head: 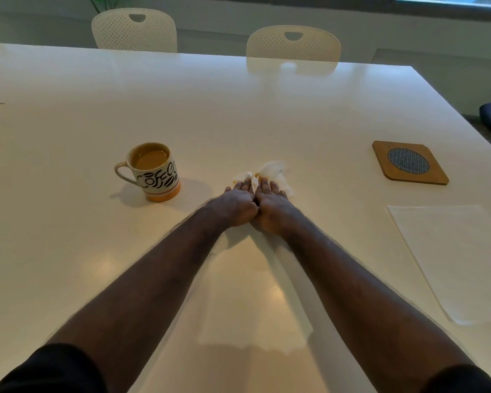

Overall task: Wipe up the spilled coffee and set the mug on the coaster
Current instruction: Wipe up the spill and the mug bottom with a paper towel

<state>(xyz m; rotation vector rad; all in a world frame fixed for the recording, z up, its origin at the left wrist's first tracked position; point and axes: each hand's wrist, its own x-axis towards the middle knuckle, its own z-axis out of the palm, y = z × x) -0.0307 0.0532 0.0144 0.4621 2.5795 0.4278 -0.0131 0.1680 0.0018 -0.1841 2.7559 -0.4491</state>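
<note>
Pressing down side by side at the centre of the frame, my left hand (236, 204) and right hand (272, 207) lie flat, fingers stretched forward and thumbs touching, on a crumpled paper towel (271, 171) that pokes out beyond the fingertips. Neither hand grips anything; both are spread open, palms down on the wad, which shows yellowish-brown stains at its near edge (coffee, by the colour). The mug (153, 171) stands upright left of centre, well apart from my hands, handle pointing left, filled with milky coffee. At right of the frame the wooden coaster (410, 163) sits bare on the white table (238, 109), far from the mug. A flat paper sheet (459, 259) lies at lower right, another sheet (253, 302) between my forearms. Two white chairs (135, 29) stand along the top.
</note>
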